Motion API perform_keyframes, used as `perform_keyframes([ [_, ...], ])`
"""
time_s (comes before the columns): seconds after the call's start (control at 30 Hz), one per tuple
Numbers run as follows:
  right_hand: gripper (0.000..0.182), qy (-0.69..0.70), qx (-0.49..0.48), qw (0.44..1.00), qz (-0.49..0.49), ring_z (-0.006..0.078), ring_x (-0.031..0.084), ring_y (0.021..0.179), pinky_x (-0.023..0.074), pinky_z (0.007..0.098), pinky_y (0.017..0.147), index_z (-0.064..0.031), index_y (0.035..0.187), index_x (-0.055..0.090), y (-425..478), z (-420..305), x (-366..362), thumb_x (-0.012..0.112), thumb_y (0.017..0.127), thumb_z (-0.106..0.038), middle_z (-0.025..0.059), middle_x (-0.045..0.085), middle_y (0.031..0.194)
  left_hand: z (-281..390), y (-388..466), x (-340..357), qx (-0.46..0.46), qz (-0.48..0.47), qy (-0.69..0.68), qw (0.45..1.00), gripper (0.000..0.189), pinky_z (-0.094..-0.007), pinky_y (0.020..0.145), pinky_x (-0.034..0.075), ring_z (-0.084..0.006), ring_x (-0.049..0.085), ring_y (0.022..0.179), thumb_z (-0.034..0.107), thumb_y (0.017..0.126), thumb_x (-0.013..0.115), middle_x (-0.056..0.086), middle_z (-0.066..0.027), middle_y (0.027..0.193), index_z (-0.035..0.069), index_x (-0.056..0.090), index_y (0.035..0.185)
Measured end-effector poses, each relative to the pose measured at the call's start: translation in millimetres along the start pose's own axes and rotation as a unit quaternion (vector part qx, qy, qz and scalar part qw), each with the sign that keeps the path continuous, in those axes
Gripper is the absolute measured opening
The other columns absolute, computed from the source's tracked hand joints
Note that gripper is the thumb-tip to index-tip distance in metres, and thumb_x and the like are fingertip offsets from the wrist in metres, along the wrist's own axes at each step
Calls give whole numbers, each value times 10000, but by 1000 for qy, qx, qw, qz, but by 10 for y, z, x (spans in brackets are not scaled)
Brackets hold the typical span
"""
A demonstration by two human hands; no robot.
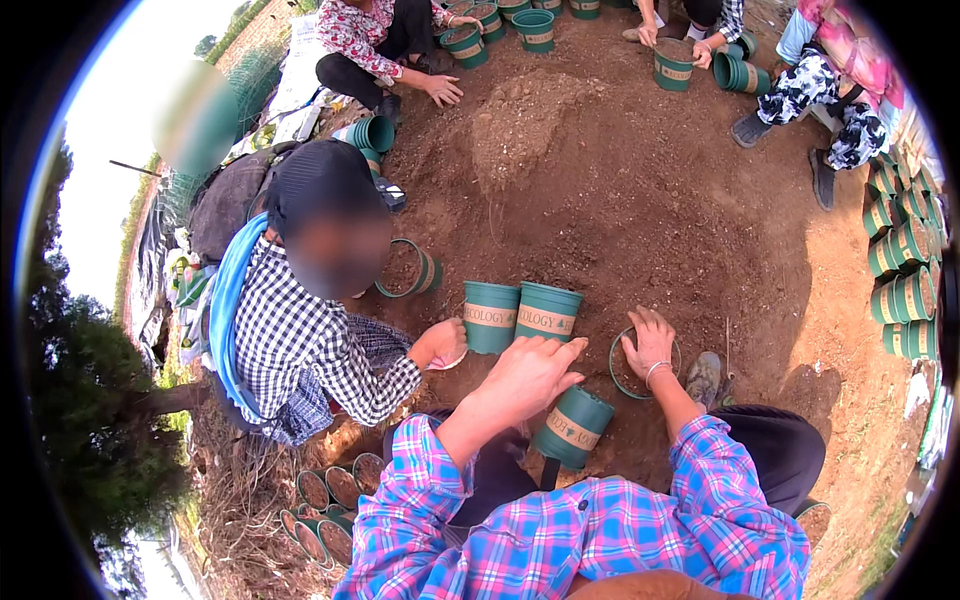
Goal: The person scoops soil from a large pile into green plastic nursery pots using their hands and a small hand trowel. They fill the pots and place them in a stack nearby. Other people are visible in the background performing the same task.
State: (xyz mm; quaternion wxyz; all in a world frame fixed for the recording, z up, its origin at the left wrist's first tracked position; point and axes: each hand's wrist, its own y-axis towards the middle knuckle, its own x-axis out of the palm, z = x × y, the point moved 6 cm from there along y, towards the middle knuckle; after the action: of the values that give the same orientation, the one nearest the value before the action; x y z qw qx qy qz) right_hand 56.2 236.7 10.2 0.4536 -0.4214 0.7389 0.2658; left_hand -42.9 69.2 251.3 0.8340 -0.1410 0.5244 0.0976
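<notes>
My left hand (529, 375) is stretched out with its fingers extended and holds nothing that I can see. It hovers in front of two green plastic plant pots, the left one (491, 339) and the right one (551, 296), side by side on the soil. Another green pot (576, 426) with a tan printed band sits tilted between my legs, below that hand. My right hand (651, 346), a bracelet on its wrist, reaches over a round pot rim (613, 367) at soil level. Its fingers are spread, and the rest of that pot is hidden.
Loose brown soil (637, 187) spreads ahead, heaped at a mound (517, 127). To my left crouches a person in a checked shirt (300, 337), near a soil-filled pot (409, 268). Other people work at the far side. Rows of pots (904, 247) line the right edge.
</notes>
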Motion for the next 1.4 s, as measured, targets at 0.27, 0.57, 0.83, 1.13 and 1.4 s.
perform_keyframes([
  [0.27,425,746,440,499,-43,243,638,695,511,348,565,-14,1130,489,-313,512,596,430,954,-396,150,630,1002,-11,3,-105,7,11,-12,1000,448,-406,755,456,-309,592,857,266,831,615,625,-143,896,44,522,1209],
  [0.57,326,666,425,610,-52,265,659,714,531,334,547,-35,998,476,-294,565,687,436,958,-356,164,645,942,-72,-148,-92,-14,27,-20,999,453,-418,712,455,-336,569,820,205,793,650,593,-135,838,73,521,1206],
  [0.83,297,700,453,529,-158,182,601,612,474,254,490,-37,931,501,-446,185,637,439,962,-326,108,616,807,-175,-244,-137,-6,44,-29,999,384,-436,694,457,-376,569,795,171,797,644,600,-172,838,43,542,1144],
  [1.13,288,559,443,684,-151,183,597,504,455,265,402,-25,879,540,-443,218,898,506,928,-306,106,634,733,-234,-263,-115,-21,29,-38,999,391,-440,680,467,-392,580,787,198,806,638,608,-190,849,55,535,1155],
  [1.4,276,787,365,496,-48,267,622,915,518,344,690,-28,1128,494,-41,541,735,424,970,-243,136,624,1058,-283,-281,-115,0,40,-20,999,363,-445,672,458,-385,578,795,189,816,622,608,-178,822,33,530,1130],
])
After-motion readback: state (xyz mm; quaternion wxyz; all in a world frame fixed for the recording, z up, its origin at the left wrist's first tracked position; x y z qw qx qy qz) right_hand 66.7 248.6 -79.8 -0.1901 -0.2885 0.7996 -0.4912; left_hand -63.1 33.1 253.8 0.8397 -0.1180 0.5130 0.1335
